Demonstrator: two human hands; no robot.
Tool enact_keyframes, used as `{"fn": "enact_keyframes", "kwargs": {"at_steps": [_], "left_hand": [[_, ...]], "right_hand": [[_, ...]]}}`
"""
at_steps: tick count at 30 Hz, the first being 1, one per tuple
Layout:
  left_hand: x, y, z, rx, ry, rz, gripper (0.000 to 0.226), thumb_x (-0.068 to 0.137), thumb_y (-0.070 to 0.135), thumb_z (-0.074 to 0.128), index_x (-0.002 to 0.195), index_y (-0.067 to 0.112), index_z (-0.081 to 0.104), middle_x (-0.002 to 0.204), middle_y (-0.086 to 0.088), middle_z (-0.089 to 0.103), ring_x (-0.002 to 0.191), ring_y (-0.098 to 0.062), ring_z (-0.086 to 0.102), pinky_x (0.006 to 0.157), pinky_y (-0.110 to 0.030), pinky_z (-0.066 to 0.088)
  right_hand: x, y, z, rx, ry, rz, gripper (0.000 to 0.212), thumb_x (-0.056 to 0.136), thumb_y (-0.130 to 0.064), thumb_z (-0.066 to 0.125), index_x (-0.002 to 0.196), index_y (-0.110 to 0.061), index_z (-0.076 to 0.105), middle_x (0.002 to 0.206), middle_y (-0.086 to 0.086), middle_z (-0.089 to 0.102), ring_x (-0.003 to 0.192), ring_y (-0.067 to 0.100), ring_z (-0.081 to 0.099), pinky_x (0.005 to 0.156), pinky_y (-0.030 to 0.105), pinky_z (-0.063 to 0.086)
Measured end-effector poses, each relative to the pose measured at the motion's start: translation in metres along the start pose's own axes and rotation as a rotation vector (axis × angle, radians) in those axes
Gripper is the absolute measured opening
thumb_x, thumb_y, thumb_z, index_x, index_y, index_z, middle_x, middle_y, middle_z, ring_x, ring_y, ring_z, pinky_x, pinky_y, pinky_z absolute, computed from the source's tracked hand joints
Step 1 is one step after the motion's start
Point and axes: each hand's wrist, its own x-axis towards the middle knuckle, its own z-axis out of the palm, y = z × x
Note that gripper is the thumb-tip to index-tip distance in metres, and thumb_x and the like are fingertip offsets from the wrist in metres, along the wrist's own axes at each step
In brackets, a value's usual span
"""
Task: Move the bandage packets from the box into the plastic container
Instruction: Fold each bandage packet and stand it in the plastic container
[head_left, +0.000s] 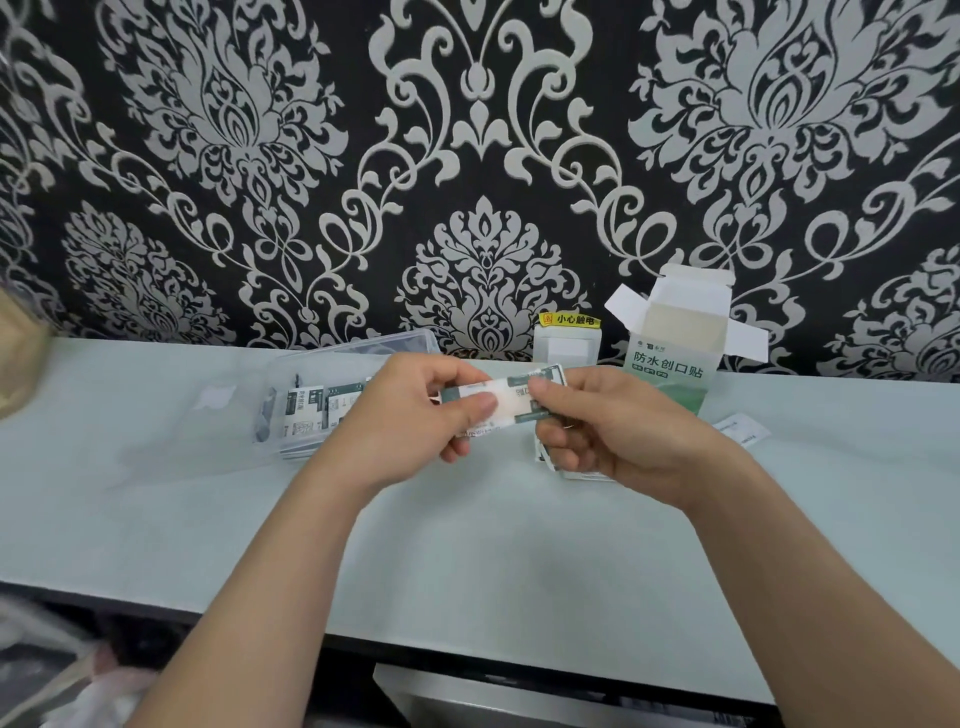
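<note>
Transfer partway: some white-green paper bandage packets (306, 410) sit in clear plastic container (272, 384) by back edge of pale surface (493, 545); left hand (415, 415) and right hand (618, 436) pinch another packet (506, 397).

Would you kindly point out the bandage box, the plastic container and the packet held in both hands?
bandage box (670, 366): head view, printed front face.
plastic container (311, 364): head view, bare clear wall at the back left.
packet (510, 397): head view, pale middle section.
</note>
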Motion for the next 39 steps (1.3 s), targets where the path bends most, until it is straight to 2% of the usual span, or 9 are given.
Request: {"fn": "enact_keyframes", "kwargs": {"at_steps": [3, 6, 9, 13, 17, 22, 25, 34, 39], "left_hand": [[-0.004, -0.002, -0.005, 0.022, -0.084, -0.047, 0.015, 0.093, 0.007, 0.06, 0.088, 0.015, 0.072, 0.064, 0.002, 0.069, 0.054, -0.014, 0.063, 0.057, -0.029, 0.055], [-0.008, -0.009, -0.013, 0.125, -0.092, -0.013, 0.019, 0.093, 0.019, 0.06, 0.08, 0.019, 0.074, 0.077, -0.008, 0.073, 0.07, -0.016, 0.062, 0.075, -0.043, 0.053], [-0.013, -0.013, -0.023, 0.173, -0.035, 0.029, 0.025, 0.091, 0.03, 0.057, 0.085, 0.009, 0.07, 0.083, -0.02, 0.066, 0.07, -0.019, 0.055, 0.079, -0.051, 0.049], [-0.017, -0.013, -0.051, 0.057, 0.228, -0.026, 0.017, 0.089, 0.015, 0.067, 0.081, 0.029, 0.074, 0.071, 0.001, 0.073, 0.067, -0.018, 0.069, 0.068, -0.036, 0.057], [-0.001, -0.021, -0.091, 0.17, 0.538, -0.161, 0.017, 0.086, 0.023, 0.07, 0.103, 0.024, 0.072, 0.08, 0.004, 0.073, 0.053, -0.014, 0.06, 0.063, -0.03, 0.051], [0.025, -0.031, -0.092, 0.682, 0.226, -0.337, 0.026, 0.082, 0.023, 0.07, 0.108, 0.021, 0.069, 0.091, -0.001, 0.066, 0.085, -0.025, 0.06, 0.072, -0.03, 0.046], [0.037, -0.042, -0.086, 0.776, 0.153, -0.392, 0.024, 0.075, 0.017, 0.068, 0.1, 0.017, 0.067, 0.078, 0.0, 0.063, 0.079, -0.022, 0.06, 0.066, -0.028, 0.045], [0.047, -0.038, -0.082, 0.872, 0.104, -0.381, 0.01, 0.072, 0.005, 0.057, 0.068, 0.011, 0.05, 0.064, -0.003, 0.052, 0.069, -0.024, 0.053, 0.048, -0.026, 0.034], [0.044, -0.041, -0.082, 0.968, 0.14, -0.335, 0.028, 0.078, 0.011, 0.063, 0.104, 0.014, 0.055, 0.089, -0.004, 0.053, 0.082, -0.024, 0.047, 0.067, -0.029, 0.039]], "right_hand": [[0.006, -0.002, 0.005, -0.136, 0.133, -0.102, 0.014, 0.096, -0.014, 0.056, 0.096, -0.002, 0.063, 0.059, 0.003, 0.054, 0.045, 0.011, 0.054, 0.053, 0.027, 0.037], [0.016, -0.006, 0.019, -0.235, 0.21, -0.168, 0.013, 0.096, -0.011, 0.055, 0.088, -0.006, 0.064, 0.056, 0.0, 0.054, 0.046, 0.012, 0.054, 0.06, 0.034, 0.039], [0.024, -0.011, 0.04, -0.326, 0.169, -0.218, 0.016, 0.097, -0.011, 0.053, 0.083, -0.01, 0.062, 0.057, 0.001, 0.053, 0.047, 0.011, 0.053, 0.05, 0.021, 0.038], [0.046, -0.022, 0.074, -0.286, 0.159, -0.273, 0.021, 0.095, -0.013, 0.056, 0.076, -0.019, 0.061, 0.057, 0.001, 0.055, 0.047, 0.01, 0.053, 0.046, 0.017, 0.039], [0.079, -0.031, 0.091, -0.349, 0.256, -0.271, 0.01, 0.094, -0.016, 0.056, 0.088, -0.022, 0.063, 0.062, 0.0, 0.058, 0.049, 0.009, 0.056, 0.045, 0.024, 0.042], [0.109, -0.03, 0.099, -0.932, 0.251, -0.282, 0.022, 0.092, -0.011, 0.047, 0.105, -0.021, 0.062, 0.079, -0.002, 0.062, 0.069, 0.018, 0.058, 0.061, 0.029, 0.046], [0.119, -0.029, 0.105, -1.16, 0.142, -0.24, 0.026, 0.086, -0.005, 0.048, 0.101, -0.02, 0.063, 0.097, 0.002, 0.067, 0.094, 0.024, 0.06, 0.077, 0.036, 0.051], [0.127, -0.028, 0.109, -1.366, -0.065, -0.169, 0.022, 0.087, -0.006, 0.045, 0.101, -0.014, 0.06, 0.104, 0.004, 0.064, 0.099, 0.026, 0.057, 0.087, 0.044, 0.05], [0.127, -0.028, 0.109, -1.376, -0.08, -0.161, 0.024, 0.088, -0.005, 0.045, 0.102, -0.015, 0.062, 0.105, 0.004, 0.063, 0.099, 0.026, 0.057, 0.086, 0.043, 0.051]]}}
